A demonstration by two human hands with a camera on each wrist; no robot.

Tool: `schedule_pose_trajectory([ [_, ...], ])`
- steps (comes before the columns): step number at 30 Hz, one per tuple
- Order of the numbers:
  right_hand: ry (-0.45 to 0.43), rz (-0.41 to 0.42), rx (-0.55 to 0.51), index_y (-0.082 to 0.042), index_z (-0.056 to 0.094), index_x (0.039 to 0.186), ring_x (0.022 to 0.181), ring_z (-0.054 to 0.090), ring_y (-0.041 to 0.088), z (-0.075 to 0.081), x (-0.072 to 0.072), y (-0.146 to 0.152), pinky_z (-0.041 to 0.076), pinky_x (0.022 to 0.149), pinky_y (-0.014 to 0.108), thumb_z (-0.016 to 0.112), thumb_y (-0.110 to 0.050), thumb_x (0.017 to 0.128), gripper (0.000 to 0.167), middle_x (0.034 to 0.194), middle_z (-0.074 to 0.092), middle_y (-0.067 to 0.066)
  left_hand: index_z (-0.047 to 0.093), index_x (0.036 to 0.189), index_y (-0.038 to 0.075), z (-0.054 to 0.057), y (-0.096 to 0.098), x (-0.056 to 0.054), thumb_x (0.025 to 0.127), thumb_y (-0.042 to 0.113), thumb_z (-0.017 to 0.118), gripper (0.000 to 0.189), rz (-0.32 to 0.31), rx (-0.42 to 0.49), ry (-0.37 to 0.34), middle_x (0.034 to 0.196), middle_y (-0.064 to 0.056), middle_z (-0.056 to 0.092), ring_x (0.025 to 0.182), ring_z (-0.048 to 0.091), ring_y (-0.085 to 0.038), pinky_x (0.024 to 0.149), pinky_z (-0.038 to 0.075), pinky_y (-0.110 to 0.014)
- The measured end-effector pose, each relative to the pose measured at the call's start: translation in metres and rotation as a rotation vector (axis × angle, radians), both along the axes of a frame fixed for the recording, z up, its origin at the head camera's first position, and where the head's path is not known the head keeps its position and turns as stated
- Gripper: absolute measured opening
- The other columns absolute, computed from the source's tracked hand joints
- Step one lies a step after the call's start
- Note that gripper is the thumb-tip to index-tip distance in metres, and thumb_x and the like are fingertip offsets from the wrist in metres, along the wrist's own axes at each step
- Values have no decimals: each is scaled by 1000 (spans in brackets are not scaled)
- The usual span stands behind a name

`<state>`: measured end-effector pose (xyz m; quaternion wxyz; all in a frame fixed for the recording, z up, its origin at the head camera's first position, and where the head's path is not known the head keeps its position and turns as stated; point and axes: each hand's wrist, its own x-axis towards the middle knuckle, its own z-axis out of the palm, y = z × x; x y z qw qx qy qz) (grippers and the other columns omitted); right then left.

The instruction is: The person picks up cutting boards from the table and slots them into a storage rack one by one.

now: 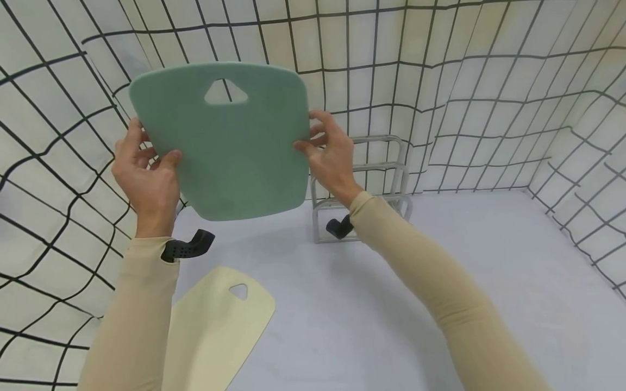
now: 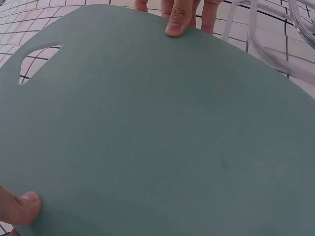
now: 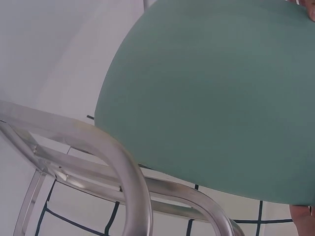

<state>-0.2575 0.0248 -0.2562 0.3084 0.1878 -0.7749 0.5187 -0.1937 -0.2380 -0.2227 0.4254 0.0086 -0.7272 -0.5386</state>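
A green cutting board [image 1: 235,157] with a handle hole near its top edge is held up, its broad face toward the head camera. My left hand [image 1: 149,168] pinches its left edge, thumb on the near face and fingers behind. On the opposite edge my right hand [image 1: 335,155] grips it the same way. In the left wrist view the board [image 2: 162,123] fills most of the picture, and the right thumb shows at its far edge. Behind my right hand stands a silver metal rack [image 1: 403,168], which the right wrist view shows close beside the board [image 3: 211,103].
A pale yellow cutting board [image 1: 215,326] lies flat on the white table [image 1: 332,320], partly covered by my left forearm. White cloth with a black grid pattern [image 1: 371,60] rises at the back and both sides. Black wrist mounts [image 1: 188,247] sit on both sleeves.
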Motion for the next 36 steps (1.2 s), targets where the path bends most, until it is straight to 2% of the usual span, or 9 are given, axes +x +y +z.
schedule_pose_trajectory([
  [11, -11, -15, 13, -14, 58, 136, 88, 77, 25, 0, -7, 4, 65, 85, 38, 79, -9, 90, 51, 105, 71, 14, 65, 139, 36, -1, 5, -8, 92, -13, 61, 68, -1, 3, -6, 111, 17, 51, 95, 61, -5, 84, 52, -20],
  [24, -12, -15, 22, -14, 58, 137, 90, 77, 24, -1, -12, 7, 65, 87, 37, 78, -9, 91, 51, 107, 70, 13, 58, 145, 37, -5, 10, -13, 95, -8, 63, 68, 19, -2, -43, 112, 19, 49, 94, 60, 1, 81, 49, -17],
  [36, -8, -30, 38, -15, 58, 137, 90, 75, 23, -1, -16, 14, 64, 88, 38, 78, -11, 91, 51, 107, 69, 13, 57, 145, 37, -8, 15, -19, 94, -9, 63, 69, 12, -13, -44, 114, 21, 48, 96, 57, -1, 83, 50, -17],
])
